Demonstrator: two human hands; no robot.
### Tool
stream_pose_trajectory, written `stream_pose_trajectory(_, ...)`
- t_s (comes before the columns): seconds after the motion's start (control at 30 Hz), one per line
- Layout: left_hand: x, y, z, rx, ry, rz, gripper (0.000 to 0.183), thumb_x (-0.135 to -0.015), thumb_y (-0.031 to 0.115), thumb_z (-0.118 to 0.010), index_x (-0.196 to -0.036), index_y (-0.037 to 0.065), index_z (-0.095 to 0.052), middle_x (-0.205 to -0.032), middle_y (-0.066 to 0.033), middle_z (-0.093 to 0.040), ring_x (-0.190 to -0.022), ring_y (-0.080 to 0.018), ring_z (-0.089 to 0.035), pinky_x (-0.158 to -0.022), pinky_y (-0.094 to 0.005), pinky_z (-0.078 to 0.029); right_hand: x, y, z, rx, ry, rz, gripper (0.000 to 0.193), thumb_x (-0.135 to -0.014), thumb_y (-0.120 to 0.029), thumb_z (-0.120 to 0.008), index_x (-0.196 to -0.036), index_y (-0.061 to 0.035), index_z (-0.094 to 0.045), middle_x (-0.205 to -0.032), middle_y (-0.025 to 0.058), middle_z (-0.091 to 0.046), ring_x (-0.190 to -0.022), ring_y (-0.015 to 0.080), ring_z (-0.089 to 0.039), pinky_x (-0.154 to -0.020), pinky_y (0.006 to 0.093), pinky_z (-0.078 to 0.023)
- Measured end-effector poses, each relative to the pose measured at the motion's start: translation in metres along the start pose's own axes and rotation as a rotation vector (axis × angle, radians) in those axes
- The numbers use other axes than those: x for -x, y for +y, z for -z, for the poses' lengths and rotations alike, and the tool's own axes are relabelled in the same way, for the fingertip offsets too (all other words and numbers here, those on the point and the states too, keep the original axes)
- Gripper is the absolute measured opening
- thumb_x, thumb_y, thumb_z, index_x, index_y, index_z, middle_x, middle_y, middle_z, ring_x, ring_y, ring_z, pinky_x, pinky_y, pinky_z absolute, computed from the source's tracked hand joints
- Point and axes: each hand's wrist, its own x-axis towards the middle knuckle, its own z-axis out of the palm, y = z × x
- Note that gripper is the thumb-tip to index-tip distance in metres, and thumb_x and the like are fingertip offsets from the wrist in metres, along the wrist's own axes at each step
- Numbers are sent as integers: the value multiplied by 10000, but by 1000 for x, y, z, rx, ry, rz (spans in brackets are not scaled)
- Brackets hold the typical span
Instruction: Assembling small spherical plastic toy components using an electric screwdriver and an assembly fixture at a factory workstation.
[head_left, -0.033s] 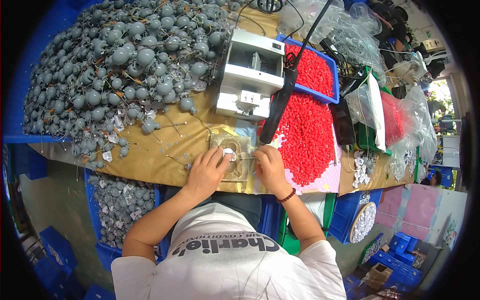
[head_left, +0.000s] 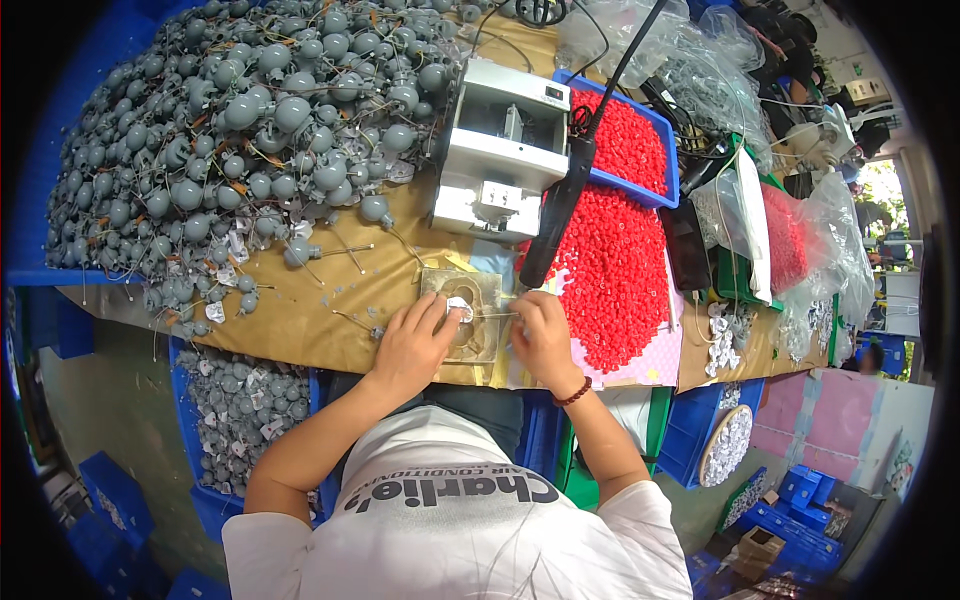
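**Thin wire [head_left: 496,316] held at a flat plate [head_left: 487,345]**

The plate is set at the near edge of a brown-covered table [head_left: 283,322]. Its left side is covered by the left hand [head_left: 415,338], whose fingers are bent down beside a white tag [head_left: 458,304]; whether anything is gripped beneath them cannot be told. Just right of the plate, the wire, stretched across from it, is pinched between the fingertips of the right hand [head_left: 541,338].

On the far left, a large heap of grey balls [head_left: 240,112] is piled. Beyond the plate, a pale machine [head_left: 500,164] is placed, with a black rod [head_left: 563,215] leaning at its right. Farther right, red pieces [head_left: 612,285] are spread, near a blue tray [head_left: 632,194].
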Motion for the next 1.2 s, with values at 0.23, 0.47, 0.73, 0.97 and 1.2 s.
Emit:
stream_pose_trajectory(0.23,0,-3,1,-5,-21,-21,446,-825,100,-689,-1261,14,-649,-1308,-199,-601,-1295,-350,-544,-1010,-442,-471,-28,-20,2,-1286,124,-581,361,-921,76,-677,-1254,2,-557,-1115,96,-645,-854,143,-676,-725,278,-582)
stream_pose_trajectory(0.47,-5,-6,5,41,6,-34,397,-789,49,-721,-1186,51,-705,-1281,-174,-633,-1259,-352,-592,-982,-453,-497,-49,-9,-6,-868,-340,-550,369,-877,-111,-818,-1174,42,-661,-897,57,-676,-730,124,-652,-639,293,-531)
stream_pose_trajectory(0.73,-3,-8,4,73,50,-18,340,-792,57,-733,-1132,58,-716,-1236,-159,-655,-1226,-343,-614,-975,-449,-505,-48,-24,-16,-238,-112,-187,300,-810,-206,-858,-1009,-18,-736,-907,121,-662,-825,294,-649,-718,385,-526)
stream_pose_trajectory(0.97,-14,-7,-1,78,118,16,298,-810,78,-750,-1100,65,-685,-1117,-124,-664,-1117,-331,-641,-924,-450,-506,-35,-30,-31,-243,7,-220,386,-819,-148,-859,-1138,-36,-674,-906,90,-637,-712,216,-601,-644,334,-508)
stream_pose_trajectory(1.2,-33,6,9,122,68,135,495,-797,97,-755,-1273,85,-619,-1132,-101,-647,-1065,-313,-604,-914,-445,-486,-45,-45,-21,-359,-144,-463,501,-847,-154,-799,-1290,-68,-582,-989,125,-640,-839,311,-660,-737,396,-543)
